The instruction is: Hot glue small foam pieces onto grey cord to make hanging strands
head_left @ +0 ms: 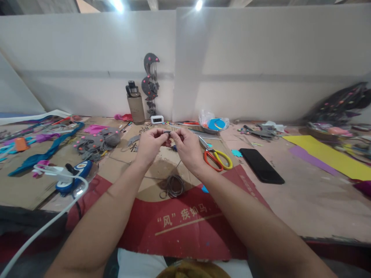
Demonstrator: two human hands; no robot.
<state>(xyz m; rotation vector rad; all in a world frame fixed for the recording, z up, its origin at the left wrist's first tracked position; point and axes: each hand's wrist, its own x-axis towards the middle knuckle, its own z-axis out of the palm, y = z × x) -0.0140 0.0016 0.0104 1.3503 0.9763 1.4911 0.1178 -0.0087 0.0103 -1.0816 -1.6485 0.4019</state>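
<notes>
Grey small piece (167, 132) held up mid-scene over cardboard (185, 241); left hand (150, 144) and right hand (188, 148) both pinching it. Cord coil (175, 186) nearer, scissors (209, 149) right, phone (262, 166) farther right.

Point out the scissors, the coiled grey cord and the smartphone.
Scissors (212, 150), head view: where the handles meet.
Coiled grey cord (169, 187), head view: left strands.
Smartphone (262, 166), head view: middle of the screen.
</notes>
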